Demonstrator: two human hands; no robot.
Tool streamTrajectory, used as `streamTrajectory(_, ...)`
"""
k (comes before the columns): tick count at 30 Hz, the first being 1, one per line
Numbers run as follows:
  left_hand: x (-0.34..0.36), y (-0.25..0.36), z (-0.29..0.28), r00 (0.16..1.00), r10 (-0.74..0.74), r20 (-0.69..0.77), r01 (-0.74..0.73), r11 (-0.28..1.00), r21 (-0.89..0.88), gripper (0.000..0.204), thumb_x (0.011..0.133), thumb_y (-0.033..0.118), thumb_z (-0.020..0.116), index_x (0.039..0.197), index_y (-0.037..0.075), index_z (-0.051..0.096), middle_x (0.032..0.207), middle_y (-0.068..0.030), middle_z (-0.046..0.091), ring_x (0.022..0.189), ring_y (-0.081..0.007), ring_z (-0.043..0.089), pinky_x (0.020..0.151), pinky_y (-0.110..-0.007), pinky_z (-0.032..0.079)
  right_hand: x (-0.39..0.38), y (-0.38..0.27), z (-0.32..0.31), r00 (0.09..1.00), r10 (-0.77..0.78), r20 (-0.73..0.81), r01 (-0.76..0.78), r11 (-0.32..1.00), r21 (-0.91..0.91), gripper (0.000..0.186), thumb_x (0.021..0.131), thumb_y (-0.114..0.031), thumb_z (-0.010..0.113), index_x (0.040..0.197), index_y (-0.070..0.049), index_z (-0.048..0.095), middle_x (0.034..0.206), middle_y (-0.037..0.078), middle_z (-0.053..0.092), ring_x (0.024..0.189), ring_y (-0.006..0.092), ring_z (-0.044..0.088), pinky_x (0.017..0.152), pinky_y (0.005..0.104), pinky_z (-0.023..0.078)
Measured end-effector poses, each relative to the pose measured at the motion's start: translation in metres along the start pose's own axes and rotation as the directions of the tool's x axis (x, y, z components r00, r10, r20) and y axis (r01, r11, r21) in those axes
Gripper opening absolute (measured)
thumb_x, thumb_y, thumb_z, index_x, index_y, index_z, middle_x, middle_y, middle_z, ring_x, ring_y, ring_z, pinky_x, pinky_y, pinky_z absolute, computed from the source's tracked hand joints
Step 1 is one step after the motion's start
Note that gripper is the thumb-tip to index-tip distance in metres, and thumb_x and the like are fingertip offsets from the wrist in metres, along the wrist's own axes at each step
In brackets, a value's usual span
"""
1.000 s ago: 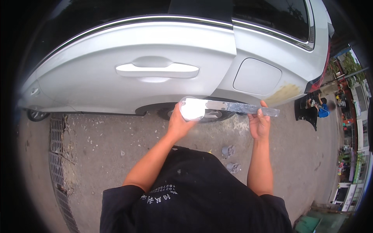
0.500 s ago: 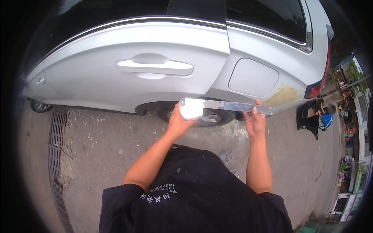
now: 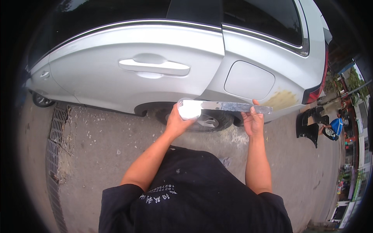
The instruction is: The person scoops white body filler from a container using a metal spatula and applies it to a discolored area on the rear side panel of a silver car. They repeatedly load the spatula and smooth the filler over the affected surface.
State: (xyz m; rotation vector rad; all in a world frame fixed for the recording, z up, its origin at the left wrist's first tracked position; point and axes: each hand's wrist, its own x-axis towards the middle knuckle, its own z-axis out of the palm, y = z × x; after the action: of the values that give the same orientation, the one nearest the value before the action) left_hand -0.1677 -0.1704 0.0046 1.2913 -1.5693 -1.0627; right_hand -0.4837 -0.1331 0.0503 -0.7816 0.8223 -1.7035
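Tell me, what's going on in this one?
Beside a silver car, a person's left hand holds a round tub, white inside. The right hand grips a long flat strip, whose other end overlaps the tub in this view; whether they touch is unclear. A yellowish patch marks the car's rear side, and neither hand appears to touch it.

Soft, diffuse daylight, shadows faint. White material [image 3: 190, 110] overexposed, detail lost; pale highlight along door handle [image 3: 155, 66]. Rear side window [image 3: 260, 17] near-black, faint reflections. Fisheye bends car [image 3: 97, 83], drain grating [image 3: 58, 126]; rim vignetted black, far-right storefronts [image 3: 360, 155] soft.
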Motion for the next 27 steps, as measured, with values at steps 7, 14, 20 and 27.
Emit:
streamTrajectory(7, -0.003, 0.003, 0.004, 0.997, 0.073, -0.007, -0.074, 0.997, -0.012, 0.085, 0.066, 0.032, 0.083, 0.134, -0.001, 0.043, 0.126, -0.0182, 0.056, 0.119, -0.0311, 0.055, 0.099, -0.04, 0.044, -0.001, -0.019, 0.017, 0.999, -0.023, 0.033, 0.025, 0.997, -0.068, 0.047, 0.092, -0.005, 0.061, 0.135, -0.002, 0.043, 0.108, 0.014, 0.063, 0.096, 0.0228, 0.066, 0.081, 0.0373, 0.059)
streamTrajectory(14, 0.0, 0.039, -0.008, 0.983, 0.18, -0.023, -0.171, 0.962, 0.215, 0.081, 0.067, 0.019, 0.082, 0.135, 0.002, 0.042, 0.13, -0.0172, 0.051, 0.123, -0.0339, 0.049, 0.104, -0.042, 0.041, -0.002, -0.071, 0.077, 0.97, -0.136, 0.2, 0.201, 0.913, -0.355, 0.05, 0.088, -0.01, 0.07, 0.132, 0.001, 0.047, 0.102, 0.012, 0.064, 0.089, 0.0188, 0.065, 0.077, 0.0348, 0.057)
streamTrajectory(20, 0.018, 0.059, -0.019, 0.918, 0.393, -0.043, -0.361, 0.877, 0.319, 0.082, 0.067, 0.017, 0.082, 0.136, 0.003, 0.04, 0.129, -0.0182, 0.049, 0.123, -0.0371, 0.046, 0.104, -0.044, 0.039, 0.006, -0.093, 0.126, 0.953, -0.155, 0.26, 0.266, 0.839, -0.475, 0.053, 0.086, -0.011, 0.071, 0.132, 0.002, 0.048, 0.099, 0.009, 0.063, 0.088, 0.0163, 0.063, 0.075, 0.0344, 0.057)
streamTrajectory(27, 0.042, 0.081, -0.021, 0.915, 0.4, -0.054, -0.375, 0.892, 0.251, 0.076, 0.07, 0.018, 0.082, 0.134, 0.002, 0.043, 0.128, -0.0174, 0.051, 0.121, -0.0351, 0.048, 0.103, -0.044, 0.041, 0.031, -0.098, 0.134, 0.991, -0.126, 0.042, 0.133, 0.92, -0.369, 0.049, 0.088, -0.007, 0.065, 0.133, 0.001, 0.046, 0.097, 0.007, 0.062, 0.085, 0.0154, 0.065, 0.067, 0.031, 0.06)
